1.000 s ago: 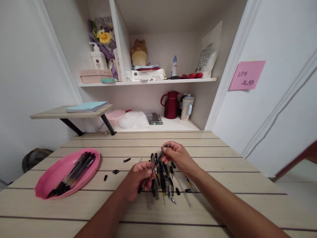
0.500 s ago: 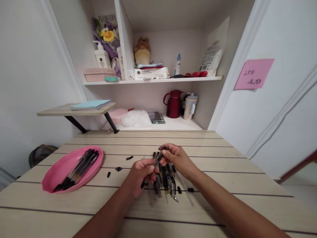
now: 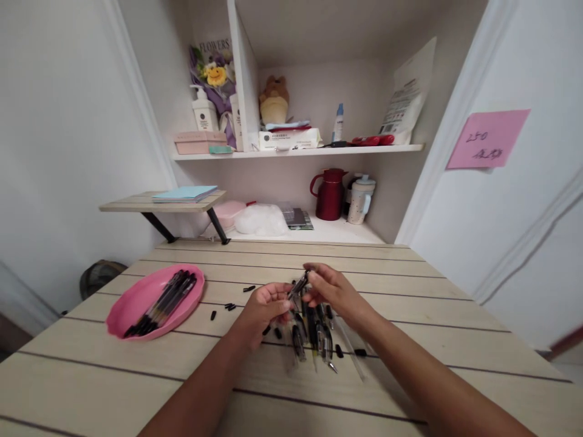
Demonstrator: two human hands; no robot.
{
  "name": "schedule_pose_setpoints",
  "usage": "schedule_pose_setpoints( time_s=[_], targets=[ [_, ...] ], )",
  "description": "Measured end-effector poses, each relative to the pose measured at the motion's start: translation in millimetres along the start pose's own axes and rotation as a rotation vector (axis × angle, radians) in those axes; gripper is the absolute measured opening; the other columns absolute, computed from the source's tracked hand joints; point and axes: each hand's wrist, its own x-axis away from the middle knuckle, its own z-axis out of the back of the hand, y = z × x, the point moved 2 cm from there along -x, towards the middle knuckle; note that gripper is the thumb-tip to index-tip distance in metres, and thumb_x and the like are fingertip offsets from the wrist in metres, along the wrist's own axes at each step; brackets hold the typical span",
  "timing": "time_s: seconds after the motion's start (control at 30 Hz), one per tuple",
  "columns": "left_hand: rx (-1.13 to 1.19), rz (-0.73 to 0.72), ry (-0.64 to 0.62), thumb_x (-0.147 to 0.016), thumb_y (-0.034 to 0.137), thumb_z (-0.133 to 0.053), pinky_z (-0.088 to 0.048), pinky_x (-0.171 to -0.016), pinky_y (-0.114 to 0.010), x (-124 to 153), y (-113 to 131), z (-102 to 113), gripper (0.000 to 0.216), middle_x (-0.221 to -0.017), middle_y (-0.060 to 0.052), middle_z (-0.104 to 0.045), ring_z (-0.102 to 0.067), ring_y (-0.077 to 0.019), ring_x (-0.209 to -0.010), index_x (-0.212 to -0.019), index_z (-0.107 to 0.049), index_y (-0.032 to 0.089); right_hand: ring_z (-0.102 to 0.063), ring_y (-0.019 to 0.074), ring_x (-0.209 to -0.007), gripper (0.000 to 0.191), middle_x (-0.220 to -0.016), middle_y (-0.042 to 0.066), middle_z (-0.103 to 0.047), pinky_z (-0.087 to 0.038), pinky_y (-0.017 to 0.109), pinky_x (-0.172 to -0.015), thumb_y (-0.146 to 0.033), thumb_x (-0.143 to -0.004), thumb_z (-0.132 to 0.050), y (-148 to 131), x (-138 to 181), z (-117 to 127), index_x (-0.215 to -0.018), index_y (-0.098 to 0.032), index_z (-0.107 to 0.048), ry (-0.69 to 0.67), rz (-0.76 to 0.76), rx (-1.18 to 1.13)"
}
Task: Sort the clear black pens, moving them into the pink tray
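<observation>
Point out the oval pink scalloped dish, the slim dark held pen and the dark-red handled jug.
Pink dish (image 3: pixel 136 297), head view: bare inner floor.
Held pen (image 3: pixel 299 285), head view: visible barrel.
Dark-red jug (image 3: pixel 330 197), head view: middle of body.

I see a slim pen (image 3: pixel 299 285), dark and partly see-through, held aslant with its upper end leaning to the right. Below it I make out a jumbled heap of black and clear pen parts (image 3: pixel 312 331), one silvery tip (image 3: pixel 333 367) at its near edge, small black pieces (image 3: pixel 339 351) scattered around.
</observation>
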Motion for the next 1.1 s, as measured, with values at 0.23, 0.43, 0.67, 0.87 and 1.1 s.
schedule_pose_setpoints(
  time_s=[0.23, 0.43, 0.67, 0.87, 1.1],
  targets=[
    [-0.688, -0.298, 0.64, -0.06, 0.022, -0.06, -0.042, -0.064, -0.024, 3.3, 57.0, 87.4, 0.028, -0.077, -0.005, -0.064, -0.057, -0.0159, -0.07, -0.086, -0.062, 0.015, -0.057, 0.01, -0.055, 0.033, -0.085, 0.006, -0.061, -0.046, 0.023, -0.049, -0.045, -0.074, -0.05, -6.6, -0.5, 17.5, -0.092, -0.017, -0.055, 0.076, -0.024, 0.054],
    [-1.355, 0.018, 0.957, -0.07, 0.031, -0.047, -0.04, -0.062, -0.03, 42.6, 93.6, 181.8, 0.027, -0.088, -0.008, -0.067, -0.059, -0.0249, -0.08, -0.087, -0.065, 0.021, -0.056, 0.0105, -0.055, 0.033, -0.082, 0.006, -0.062, -0.043, 0.023, -0.048, -0.047, -0.073, -0.049, -4.1, -1.2, 15.5, -0.082, -0.017, -0.059, 0.046, -0.031, 0.127],
    [-1.421, 0.1, 0.964, -0.075, 0.038, -0.042, -0.04, -0.075, -0.03, 50.0, 93.4, 197.0, 0.041, -0.106, -0.012, -0.062, -0.055, -0.0251, -0.097, -0.105, -0.058, 0.016, -0.056, 0.0109, -0.056, 0.033, -0.082, 0.006, -0.062, -0.042, 0.023, -0.048, -0.047, -0.073, -0.048, -3.0, -1.6, 14.3, -0.079, -0.017, -0.059, 0.019, -0.017, 0.16],
    [-1.236, -0.249, 0.579, -0.074, 0.032, -0.046, -0.04, -0.08, -0.026, 31.6, 83.0, 119.6, 0.031, -0.098, -0.006, -0.065, -0.058, -0.0194, -0.091, -0.095, -0.063, 0.017, -0.054, 0.0091, -0.053, 0.025, -0.077, 0.003, -0.061, -0.041, 0.022, -0.047, -0.041, -0.073, -0.051, -3.4, -1.8, 15.2, -0.075, -0.017, -0.058, 0.011, -0.019, 0.169],
    [-1.275, -0.208, 0.16, -0.068, 0.024, -0.05, -0.037, -0.063, -0.025, 3.7, 38.1, 52.8, 0.017, -0.073, -0.004, -0.066, -0.057, -0.0165, -0.069, -0.073, -0.066, 0.018, -0.053, 0.009, -0.05, 0.02, -0.071, 0.002, -0.062, -0.039, 0.021, -0.044, -0.036, -0.071, -0.054, -4.6, -3.6, 21.3, -0.073, -0.017, -0.059, 0.019, 0.008, 0.204]
  ],
)
